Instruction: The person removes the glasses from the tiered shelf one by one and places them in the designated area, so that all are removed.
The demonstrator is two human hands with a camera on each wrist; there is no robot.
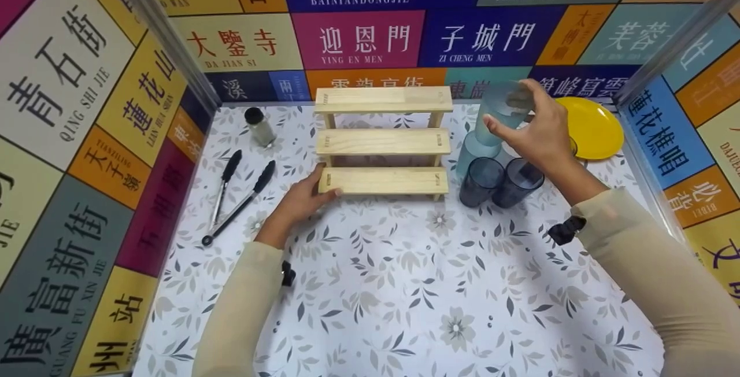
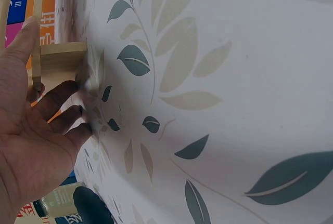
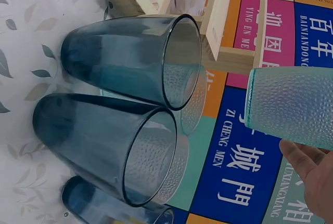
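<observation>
A three-tier wooden rack (image 1: 384, 141) stands at the back of the table. My left hand (image 1: 303, 195) grips the left end of its lowest board, with the thumb along the front edge; the left wrist view shows the thumb and index finger on either side of the board (image 2: 62, 50). My right hand (image 1: 537, 125) holds a pale blue textured cup (image 1: 502, 102), raised right of the rack. In the right wrist view, the fingers lie along this cup (image 3: 291, 107). Under it in the head view stands another pale blue cup (image 1: 471, 157), beside two dark blue glasses (image 1: 481, 183).
A yellow plate (image 1: 595, 128) lies at the back right. Black-tipped tongs (image 1: 237, 209) lie spread at the left, near a black-capped jar (image 1: 261, 128). Another blue glass (image 3: 99, 200) shows low in the right wrist view. Printed panels (image 1: 358, 39) wall the table's back and sides.
</observation>
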